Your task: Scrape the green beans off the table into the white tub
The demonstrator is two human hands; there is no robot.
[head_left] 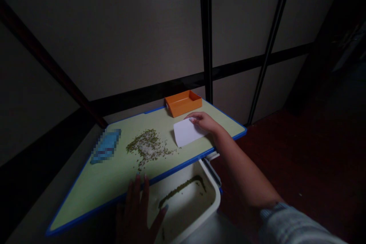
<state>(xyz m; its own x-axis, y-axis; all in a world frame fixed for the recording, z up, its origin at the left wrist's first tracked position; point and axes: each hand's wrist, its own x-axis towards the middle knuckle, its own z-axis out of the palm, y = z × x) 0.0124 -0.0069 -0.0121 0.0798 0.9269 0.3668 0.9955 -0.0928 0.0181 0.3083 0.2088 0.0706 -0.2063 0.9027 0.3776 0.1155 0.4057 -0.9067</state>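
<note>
Head view: green board (114, 183), blue rim; pale panelled wall (148, 34) behind.

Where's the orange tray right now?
In the head view, the orange tray sits at the far edge of the green board, against the wall, just beyond the white card.

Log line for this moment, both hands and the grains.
right hand: holds white card | left hand: open at board edge | grains: spread on board

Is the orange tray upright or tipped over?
Upright: the orange tray shows its open top, walls rising around its inside floor.
</note>
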